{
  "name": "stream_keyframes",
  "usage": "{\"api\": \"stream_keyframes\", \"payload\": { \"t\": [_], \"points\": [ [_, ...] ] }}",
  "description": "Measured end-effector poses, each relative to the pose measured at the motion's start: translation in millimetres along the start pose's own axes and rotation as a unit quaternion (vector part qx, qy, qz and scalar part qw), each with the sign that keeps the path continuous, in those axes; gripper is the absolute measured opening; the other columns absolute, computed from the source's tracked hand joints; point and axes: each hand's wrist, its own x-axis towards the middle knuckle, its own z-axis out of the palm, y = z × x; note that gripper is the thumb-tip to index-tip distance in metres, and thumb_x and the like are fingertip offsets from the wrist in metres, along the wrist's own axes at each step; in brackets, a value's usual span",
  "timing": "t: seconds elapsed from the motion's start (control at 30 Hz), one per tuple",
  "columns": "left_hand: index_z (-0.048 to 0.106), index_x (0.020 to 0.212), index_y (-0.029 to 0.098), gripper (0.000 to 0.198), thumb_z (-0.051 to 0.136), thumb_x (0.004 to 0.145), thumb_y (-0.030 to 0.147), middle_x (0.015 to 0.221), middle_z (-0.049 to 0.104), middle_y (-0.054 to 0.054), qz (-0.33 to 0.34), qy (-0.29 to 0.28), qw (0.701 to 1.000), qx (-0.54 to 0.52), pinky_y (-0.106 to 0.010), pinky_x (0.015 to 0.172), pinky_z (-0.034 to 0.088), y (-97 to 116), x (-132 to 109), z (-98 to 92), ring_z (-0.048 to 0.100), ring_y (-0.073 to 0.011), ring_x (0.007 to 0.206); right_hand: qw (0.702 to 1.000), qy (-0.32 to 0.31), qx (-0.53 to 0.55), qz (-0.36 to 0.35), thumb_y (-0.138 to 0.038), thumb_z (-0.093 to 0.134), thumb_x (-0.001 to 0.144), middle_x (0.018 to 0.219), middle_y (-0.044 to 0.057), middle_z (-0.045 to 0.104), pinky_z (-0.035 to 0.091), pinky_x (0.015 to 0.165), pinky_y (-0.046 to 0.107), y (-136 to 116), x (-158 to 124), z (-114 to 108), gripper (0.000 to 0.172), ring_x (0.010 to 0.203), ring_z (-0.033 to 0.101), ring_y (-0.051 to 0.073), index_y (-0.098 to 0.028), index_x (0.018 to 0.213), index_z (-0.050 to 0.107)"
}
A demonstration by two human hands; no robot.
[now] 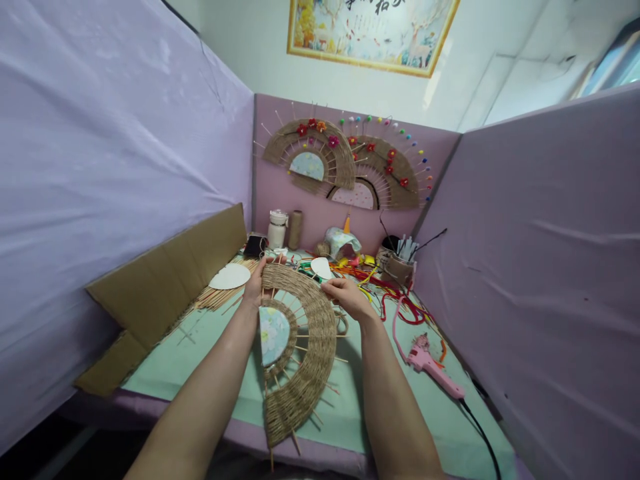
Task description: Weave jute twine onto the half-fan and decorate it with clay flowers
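Observation:
A half-round fan woven of brown twine over thin wooden sticks is held up on its side above the table, its straight edge to the left. At its centre is a half-disc of pale blue floral cloth. My left hand grips the upper left end of the fan, fingers partly behind it. At the fan's upper right rim, my right hand has thumb and fingers pinched together; whether they hold a stick end or the twine is too small to tell. Stick ends poke out past the outer rim.
A pink glue gun with a black cord lies at the right. Folded cardboard stands at the left beside thin sticks and a white oval piece. Red and yellow craft stems lie behind, near a white bottle. Two finished fans hang on the back panel.

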Motion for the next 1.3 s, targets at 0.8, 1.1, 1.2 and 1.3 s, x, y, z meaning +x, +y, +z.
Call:
{"api": "stream_keyframes", "payload": {
  "t": [0.8, 1.1, 1.2, 1.3],
  "points": [
    [0.061, 0.114, 0.013, 0.035, 0.059, 0.08, 0.006, 0.099, 0.075, -0.016, -0.19, -0.137, 0.951, 0.201, -0.04, 0.078, 0.059, -25.8, -9.8, -13.4, 0.073, -0.0281, 0.086, 0.969, 0.141, 0.205, -0.011, -0.073, 0.068, 0.06, 0.05, -0.008, 0.037, 0.015, 0.041, 0.022, -0.4, 1.5, -25.2, 0.057, 0.041, 0.022, 0.005, -0.017, 0.073, 0.063],
    [0.06, 0.115, 0.011, 0.035, 0.057, 0.081, 0.004, 0.094, 0.075, -0.016, -0.157, -0.106, 0.962, 0.196, -0.037, 0.072, 0.06, -19.3, -8.8, -11.4, 0.074, -0.0277, 0.082, 0.972, 0.158, 0.168, -0.041, -0.073, 0.063, 0.066, 0.056, -0.005, 0.04, 0.018, 0.041, 0.022, 7.9, 5.4, -26.9, 0.059, 0.045, 0.029, 0.006, -0.015, 0.075, 0.065],
    [0.061, 0.112, 0.011, 0.033, 0.055, 0.08, 0.004, 0.091, 0.075, -0.016, -0.15, -0.094, 0.962, 0.208, -0.036, 0.068, 0.061, -17.6, -9.5, -8.8, 0.074, -0.0269, 0.078, 0.967, 0.198, 0.148, -0.055, -0.072, 0.064, 0.066, 0.057, -0.004, 0.043, 0.019, 0.042, 0.022, 6.2, 5.4, -26.6, 0.056, 0.045, 0.029, 0.006, -0.016, 0.071, 0.063],
    [0.061, 0.111, 0.012, 0.034, 0.057, 0.078, 0.004, 0.09, 0.075, -0.016, -0.133, -0.089, 0.964, 0.214, -0.038, 0.069, 0.06, -17.8, -9.4, -7.6, 0.073, -0.0287, 0.081, 0.96, 0.256, 0.072, -0.092, -0.072, 0.061, 0.068, 0.057, -0.003, 0.045, 0.026, 0.046, 0.024, 0.8, 3.4, -25.3, 0.054, 0.049, 0.034, 0.009, -0.018, 0.062, 0.057]
  ]
}}
